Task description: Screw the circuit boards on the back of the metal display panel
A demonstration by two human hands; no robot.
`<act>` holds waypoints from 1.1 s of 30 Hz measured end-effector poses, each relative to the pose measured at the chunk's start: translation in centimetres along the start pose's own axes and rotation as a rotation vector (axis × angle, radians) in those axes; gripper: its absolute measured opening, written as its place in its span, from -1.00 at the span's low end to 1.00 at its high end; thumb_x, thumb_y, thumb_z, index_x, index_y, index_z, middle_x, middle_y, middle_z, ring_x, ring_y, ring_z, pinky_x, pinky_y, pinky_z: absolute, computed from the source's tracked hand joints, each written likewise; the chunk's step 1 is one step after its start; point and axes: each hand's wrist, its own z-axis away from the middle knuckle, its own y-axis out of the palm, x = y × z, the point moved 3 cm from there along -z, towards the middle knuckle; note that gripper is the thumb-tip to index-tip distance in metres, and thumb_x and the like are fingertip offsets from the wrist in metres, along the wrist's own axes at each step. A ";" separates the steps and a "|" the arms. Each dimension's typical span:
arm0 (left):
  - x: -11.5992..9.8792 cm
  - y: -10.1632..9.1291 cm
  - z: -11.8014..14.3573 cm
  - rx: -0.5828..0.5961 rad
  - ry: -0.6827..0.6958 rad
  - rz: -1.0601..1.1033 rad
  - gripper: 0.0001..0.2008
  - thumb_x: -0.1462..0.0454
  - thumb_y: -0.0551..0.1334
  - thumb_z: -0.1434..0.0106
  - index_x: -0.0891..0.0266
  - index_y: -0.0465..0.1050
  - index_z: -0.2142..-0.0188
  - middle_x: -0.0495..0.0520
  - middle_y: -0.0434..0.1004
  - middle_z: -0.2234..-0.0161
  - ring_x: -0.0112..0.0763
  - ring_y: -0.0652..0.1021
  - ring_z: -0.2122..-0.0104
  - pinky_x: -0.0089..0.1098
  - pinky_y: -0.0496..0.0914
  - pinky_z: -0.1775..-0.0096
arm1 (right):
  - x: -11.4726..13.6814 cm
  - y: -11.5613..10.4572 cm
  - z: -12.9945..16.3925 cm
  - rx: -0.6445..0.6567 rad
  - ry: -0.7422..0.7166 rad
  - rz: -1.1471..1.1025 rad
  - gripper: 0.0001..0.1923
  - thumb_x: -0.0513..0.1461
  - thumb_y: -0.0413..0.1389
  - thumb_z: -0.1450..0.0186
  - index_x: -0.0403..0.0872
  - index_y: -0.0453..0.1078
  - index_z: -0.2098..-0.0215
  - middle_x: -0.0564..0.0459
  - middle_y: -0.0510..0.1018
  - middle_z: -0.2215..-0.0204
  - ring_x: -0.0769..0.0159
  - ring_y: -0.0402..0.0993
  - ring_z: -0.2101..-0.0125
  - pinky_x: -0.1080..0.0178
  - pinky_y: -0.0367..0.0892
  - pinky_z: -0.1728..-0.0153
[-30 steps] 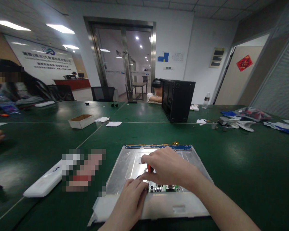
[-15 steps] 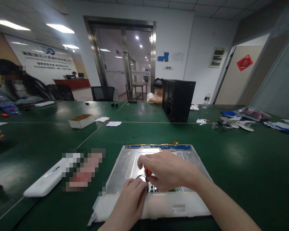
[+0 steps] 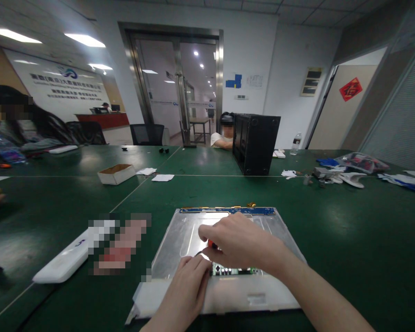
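Head view: a flat silver metal panel [image 3: 169, 244] lies on the dark green table [image 3: 346, 244]. Left hand [image 3: 191, 279] rests on the panel's near half, apparently steadying it; its fingertips are obscured, so whether they pinch anything cannot be told. A green circuit board [image 3: 234, 269] on the panel is partly masked by the hands. Right hand [image 3: 240, 240], over the panel's middle, grasps a small red handle [image 3: 211, 244], seemingly for control; its lower end is hidden. Well beyond the panel, a black box-shaped case [image 3: 263, 145] partly hides a person [image 3: 218, 140].
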 end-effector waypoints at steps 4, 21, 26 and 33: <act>0.2 0.2 0.0 -0.017 0.018 -0.009 -0.80 0.39 -0.03 -0.27 0.19 0.35 0.30 0.13 0.49 0.32 -0.20 0.48 0.31 -0.24 0.34 0.24 | 0.1 0.1 0.2 -0.032 -0.056 -0.025 -0.79 -0.22 0.03 -0.21 -0.08 0.29 0.17 0.05 0.57 0.38 0.31 0.43 0.48 0.28 -0.06 0.60; 0.0 0.1 0.0 -0.068 0.085 -0.041 -0.80 0.41 -0.04 -0.26 0.21 0.33 0.31 0.13 0.50 0.33 -0.21 0.50 0.33 -0.26 0.36 0.28 | 0.2 0.1 0.4 -0.053 -0.135 -0.037 -0.84 -0.19 0.05 -0.18 -0.07 0.28 0.27 0.08 0.54 0.42 0.34 0.40 0.49 0.28 -0.06 0.60; -0.2 -0.1 0.0 -0.083 0.087 -0.035 -0.80 0.41 -0.02 -0.27 0.19 0.32 0.25 0.12 0.50 0.28 -0.20 0.50 0.27 -0.25 0.35 0.24 | -0.1 0.1 0.2 -0.039 -0.087 -0.003 -0.76 -0.07 -0.04 -0.31 -0.06 0.32 0.34 0.07 0.54 0.47 0.31 0.43 0.47 0.27 -0.09 0.58; 0.1 0.1 -0.1 -0.017 0.040 -0.025 -0.83 0.39 -0.04 -0.29 0.19 0.29 0.31 0.12 0.48 0.32 -0.18 0.49 0.30 -0.23 0.34 0.26 | 0.1 -0.2 0.3 -0.031 -0.100 -0.042 -0.81 -0.24 0.06 -0.16 -0.08 0.29 0.23 0.05 0.56 0.37 0.31 0.42 0.46 0.28 -0.08 0.60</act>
